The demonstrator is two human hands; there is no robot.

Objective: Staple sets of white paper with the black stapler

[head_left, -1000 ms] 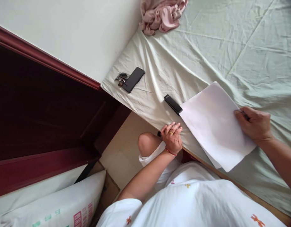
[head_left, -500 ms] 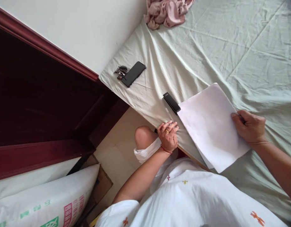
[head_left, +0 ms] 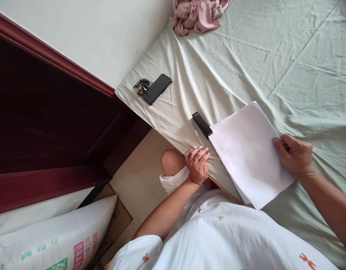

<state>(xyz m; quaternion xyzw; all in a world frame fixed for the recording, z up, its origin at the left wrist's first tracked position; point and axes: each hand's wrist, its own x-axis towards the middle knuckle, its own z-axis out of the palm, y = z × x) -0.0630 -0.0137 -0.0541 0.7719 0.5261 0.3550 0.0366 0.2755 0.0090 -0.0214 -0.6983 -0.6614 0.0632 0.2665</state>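
Note:
My right hand (head_left: 295, 154) grips the right edge of a few white sheets of paper (head_left: 247, 153), thumb on top and fingers curled underneath. The sheets lie tilted at the bed's edge, with a lower sheet peeking out near my body. Against their upper left corner is a black stapler (head_left: 202, 124), touched by neither hand. My left hand (head_left: 197, 162), with a ring and a red string bracelet, rests at the bed's edge just below the stapler. Its fingers lie stretched over the sheet cloth, and I see nothing held in them.
A pale green bedsheet (head_left: 274, 60) with folds covers the bed. Farther left lie a black phone (head_left: 157, 89) and a bunch of keys (head_left: 141, 85). Crumpled pink cloth (head_left: 199, 17) sits at the back. Dark red wooden furniture (head_left: 49, 97) and a white sack (head_left: 57, 228) stand at left.
The view has shifted slightly. Both hands keep their places, the right still gripping the paper, and the stapler has not moved on the bed.

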